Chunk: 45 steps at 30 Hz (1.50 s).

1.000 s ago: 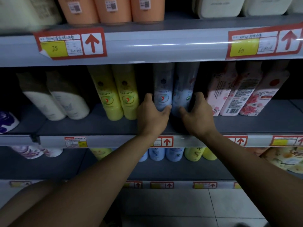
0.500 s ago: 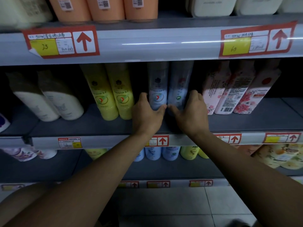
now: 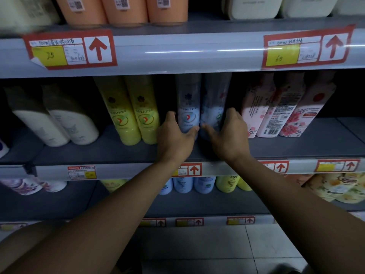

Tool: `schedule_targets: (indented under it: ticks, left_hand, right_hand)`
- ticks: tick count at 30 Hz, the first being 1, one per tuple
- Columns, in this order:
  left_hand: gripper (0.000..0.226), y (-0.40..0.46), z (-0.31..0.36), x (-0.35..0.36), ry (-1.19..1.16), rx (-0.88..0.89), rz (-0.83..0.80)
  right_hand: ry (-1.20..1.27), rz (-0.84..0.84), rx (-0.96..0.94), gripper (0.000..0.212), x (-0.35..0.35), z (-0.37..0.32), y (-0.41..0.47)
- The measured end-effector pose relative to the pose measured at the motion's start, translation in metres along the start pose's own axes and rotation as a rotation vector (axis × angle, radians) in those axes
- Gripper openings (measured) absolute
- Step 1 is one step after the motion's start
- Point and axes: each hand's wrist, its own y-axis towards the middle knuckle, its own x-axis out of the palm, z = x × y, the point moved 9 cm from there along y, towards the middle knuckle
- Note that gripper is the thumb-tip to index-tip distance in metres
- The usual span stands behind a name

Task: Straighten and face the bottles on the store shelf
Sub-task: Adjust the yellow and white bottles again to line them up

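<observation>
**Two hands on the pale blue bottles, middle shelf**

Two pale blue bottles stand side by side at the centre of the middle shelf, set a little back from its front edge. The left blue bottle shows a round red-and-green emblem to the front; the right blue bottle is darker in shadow and its print is too blurred to read.

The left hand has its grip half closed round the base of the left blue bottle, fingers on the bottle's left side and the thumb reaching across the front, touching it. The right hand cups the base of the right blue bottle the same way, mirrored: fingers at its right side, thumb pointing in toward the other thumb. The two thumbs lie close together, low in front of the pair.

Just left of the left hand stand two yellow bottles, touching each other, with matching emblems facing forward. Farther left are two white bottles, leaning in this wide view. Right of the right hand stand three pink floral bottles; the middle one shows a barcode.

Red-bordered price tags with arrows sit on the shelf rails. Orange containers line the top shelf, and more blue and yellow bottles fill the one below.
</observation>
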Motion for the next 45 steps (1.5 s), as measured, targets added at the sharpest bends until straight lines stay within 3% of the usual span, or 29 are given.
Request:
schedule_targets:
  ticks: [4,10,17,23,45]
  left_hand:
    - [0.04,-0.0004,0.0003,-0.0002,0.001,0.004,0.003]
    - [0.041,-0.0004,-0.0002,0.0005,-0.002,0.011,-0.001]
    - [0.041,-0.0007,-0.0012,0.0014,-0.005,0.004,-0.014]
    - [0.041,-0.0004,-0.002,0.0023,-0.021,-0.015,-0.03]
    - [0.04,-0.0018,-0.0003,0.0005,0.026,0.012,-0.018]
  right_hand:
    - [0.084,-0.062,0.011,0.035,0.0043,-0.0019,-0.0011]
    - [-0.007,0.001,0.034,0.056,-0.0014,-0.0031,-0.0019]
    - [0.056,-0.048,0.029,0.039,0.0013,-0.003,-0.0029]
    - [0.024,-0.032,0.061,0.052,-0.0013,-0.0031,-0.0057]
    - [0.019,-0.021,-0.015,0.043,0.0032,-0.0001,-0.0015]
